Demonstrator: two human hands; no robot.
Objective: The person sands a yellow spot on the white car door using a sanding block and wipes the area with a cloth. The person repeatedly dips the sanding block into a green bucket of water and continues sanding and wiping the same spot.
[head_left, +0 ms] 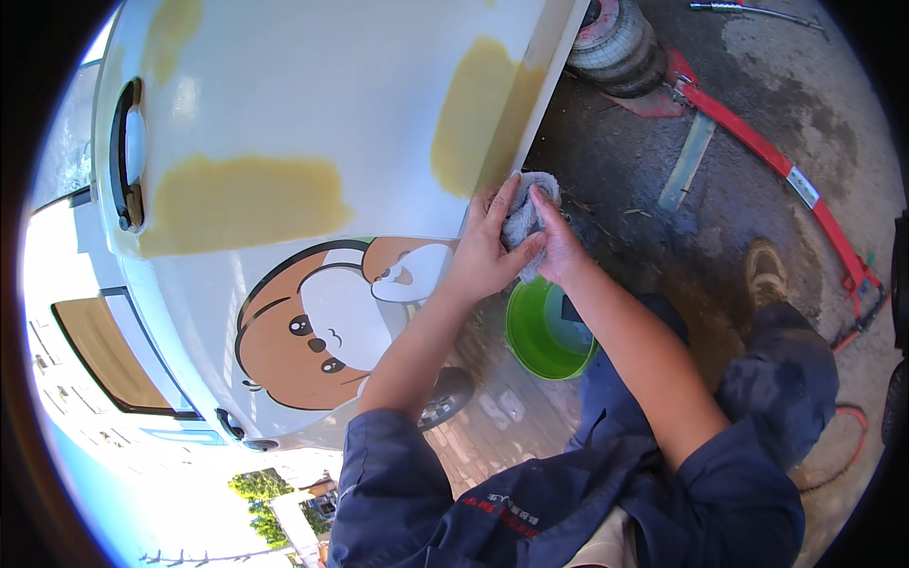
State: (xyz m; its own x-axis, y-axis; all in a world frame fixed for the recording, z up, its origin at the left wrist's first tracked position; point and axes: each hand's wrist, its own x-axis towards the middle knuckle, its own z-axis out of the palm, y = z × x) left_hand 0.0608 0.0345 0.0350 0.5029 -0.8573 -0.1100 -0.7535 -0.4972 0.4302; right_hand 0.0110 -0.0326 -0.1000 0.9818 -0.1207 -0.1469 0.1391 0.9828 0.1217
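Observation:
A grey, damp-looking cloth [523, 225] is bunched between my two hands at the edge of a white vehicle panel [312, 104]. My left hand [486, 248] presses on it from the panel side, its fingers together and pointing away from me. Closed around the other side of the cloth is my right hand [561, 244]. Part of the cloth hangs below my fingers, over a green bucket [542, 352] with liquid in it. The panel carries several yellowish-tan patches [246, 201] and a brown cartoon animal picture [284, 364].
A red floor jack [734, 123] with a long handle lies on the wet concrete at right, by a grey ribbed cylinder [620, 52]. A flat strip [688, 161] lies near it. My shoe [765, 270] is beside the handle. A reddish hose [857, 431] curls at lower right.

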